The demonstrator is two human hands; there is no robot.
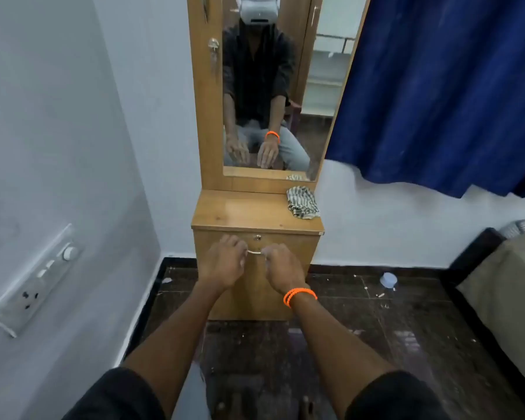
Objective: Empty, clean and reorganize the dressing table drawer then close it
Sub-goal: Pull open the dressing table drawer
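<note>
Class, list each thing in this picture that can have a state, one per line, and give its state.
Drawer: closed.
Handle: held at both ends.
Left hand: grip curled on handle.
Right hand: grip curled on handle.
Cloth: crumpled, lying on the tabletop.
Curtain: drawn, hanging down.
</note>
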